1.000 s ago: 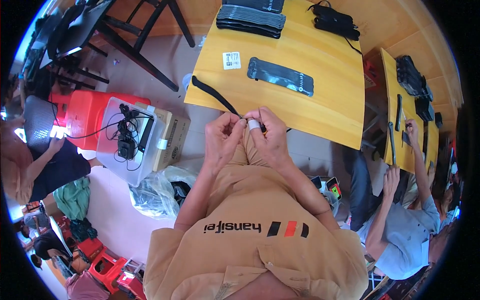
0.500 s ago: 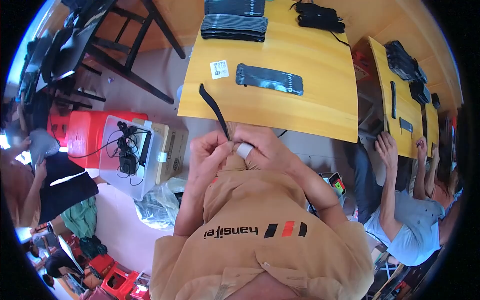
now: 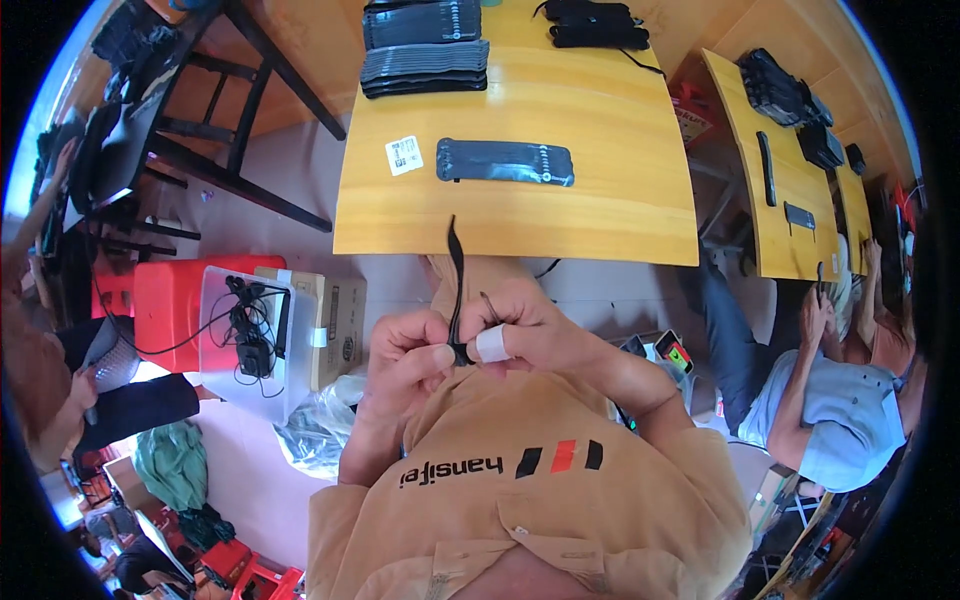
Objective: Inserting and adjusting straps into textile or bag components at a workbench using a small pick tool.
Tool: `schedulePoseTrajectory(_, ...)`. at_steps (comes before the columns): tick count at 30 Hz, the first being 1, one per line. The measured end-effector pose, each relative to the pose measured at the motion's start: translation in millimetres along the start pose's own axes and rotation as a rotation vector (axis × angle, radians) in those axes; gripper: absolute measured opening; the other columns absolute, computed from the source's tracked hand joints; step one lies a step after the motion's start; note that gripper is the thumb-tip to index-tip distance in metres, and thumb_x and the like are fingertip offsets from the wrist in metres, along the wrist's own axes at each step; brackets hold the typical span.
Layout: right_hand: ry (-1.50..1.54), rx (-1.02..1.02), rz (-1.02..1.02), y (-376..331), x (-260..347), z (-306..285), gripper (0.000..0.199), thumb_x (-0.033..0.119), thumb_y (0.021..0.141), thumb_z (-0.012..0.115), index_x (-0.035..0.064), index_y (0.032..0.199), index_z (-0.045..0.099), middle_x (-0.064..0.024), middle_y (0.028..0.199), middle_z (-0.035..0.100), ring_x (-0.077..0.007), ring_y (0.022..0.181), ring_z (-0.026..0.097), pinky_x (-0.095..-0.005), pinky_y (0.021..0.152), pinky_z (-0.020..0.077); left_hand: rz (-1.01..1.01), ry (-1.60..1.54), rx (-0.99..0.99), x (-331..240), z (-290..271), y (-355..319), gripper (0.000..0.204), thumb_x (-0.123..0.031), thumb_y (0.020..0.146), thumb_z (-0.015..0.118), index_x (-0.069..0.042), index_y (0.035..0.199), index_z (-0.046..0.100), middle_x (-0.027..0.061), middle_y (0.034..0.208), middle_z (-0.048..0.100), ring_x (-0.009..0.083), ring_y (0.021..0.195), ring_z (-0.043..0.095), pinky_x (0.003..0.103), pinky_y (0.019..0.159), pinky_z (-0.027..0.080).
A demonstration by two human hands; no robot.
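In front of my chest both hands are closed around a thin black strip (image 3: 456,270) that tapers to a free tip pointing up toward the table. My left hand (image 3: 410,352) pinches its lower end between thumb and fingers. Fingertips of my right hand (image 3: 527,325) meet that same end, and a thin dark loop rises beside them. A white band (image 3: 491,344) wraps one right finger. Beyond the hands, a flat black plastic packet (image 3: 505,162) lies on the yellow table (image 3: 600,225), with a white printed label (image 3: 404,156) to its left.
Stacked black packets (image 3: 425,68) and a black fabric bundle (image 3: 596,24) sit at the table's far side. To the left stands a clear bin (image 3: 222,330) with black cables, beside a cardboard box (image 3: 343,315). A co-worker in light blue (image 3: 835,420) sits at right.
Both hands have moved nearer my chest, away from the table edge, carrying the strip with them. The strip, which leaned left, now stands almost straight up in view.
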State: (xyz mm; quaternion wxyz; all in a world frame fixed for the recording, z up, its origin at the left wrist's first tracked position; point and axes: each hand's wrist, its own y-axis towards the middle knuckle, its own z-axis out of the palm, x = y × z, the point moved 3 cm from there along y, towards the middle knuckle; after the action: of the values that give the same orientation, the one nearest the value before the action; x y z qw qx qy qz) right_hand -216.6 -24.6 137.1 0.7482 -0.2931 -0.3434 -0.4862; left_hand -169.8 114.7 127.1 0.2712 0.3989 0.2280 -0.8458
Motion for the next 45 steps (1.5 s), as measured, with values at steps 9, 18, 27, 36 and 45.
schedulePoseTrajectory(9,-0.369,-0.205,-0.17,5,-14,-6,0.012,0.011,0.082,0.049,0.0042,0.077,0.056,-0.0005,0.058,0.053,-0.0019,0.047,0.042,-0.0161,0.041,0.0294,0.267,0.892,-0.127,-1,-2,12,0.025,-0.012,0.084,0.056,-0.002,0.062,0.048,0.0,0.051,0.045,0.0047,0.045,0.04,0.02,0.041,0.03)
schedulePoseTrajectory(18,0.145,-0.12,0.019,2,-23,-15,0.015,0.015,0.084,0.047,0.0072,0.071,0.049,0.0003,0.056,0.048,-0.0015,0.042,0.036,-0.0162,0.037,0.0254,0.156,0.4,-0.109,3,3,12,0.026,-0.012,0.087,0.051,-0.002,0.063,0.051,-0.0009,0.052,0.048,0.0035,0.043,0.043,0.018,0.038,0.032)
schedulePoseTrajectory(27,-0.623,-0.269,-0.412,2,2,-10,0.019,0.013,0.084,0.053,0.0037,0.069,0.046,0.0017,0.058,0.042,-0.0029,0.052,0.037,-0.0182,0.046,0.0282,0.14,0.353,-0.201,4,6,23,0.023,-0.009,0.086,0.053,-0.003,0.063,0.052,-0.0003,0.053,0.051,0.0029,0.042,0.047,0.016,0.036,0.035)
schedulePoseTrajectory(36,0.663,-0.347,-0.13,-20,-12,-22,0.029,0.034,0.091,0.039,0.0077,0.09,0.051,0.0045,0.044,0.034,-0.0057,0.035,0.034,-0.0209,0.033,0.0258,0.045,0.019,-0.113,0,-1,13,0.027,-0.015,0.082,0.055,-0.009,0.06,0.041,-0.0009,0.044,0.038,0.0082,0.031,0.032,0.022,0.03,0.024)
schedulePoseTrajectory(45,0.555,-0.453,-0.92,-139,104,-135,0.024,0.023,0.092,0.038,0.0063,0.078,0.048,0.0027,0.046,0.031,-0.0047,0.03,0.027,-0.0188,0.026,0.0232,0.667,-0.773,-0.298,-112,-174,-76,0.032,-0.019,0.092,0.043,-0.01,0.062,0.037,-0.0008,0.048,0.035,0.0062,0.036,0.032,0.018,0.031,0.025)
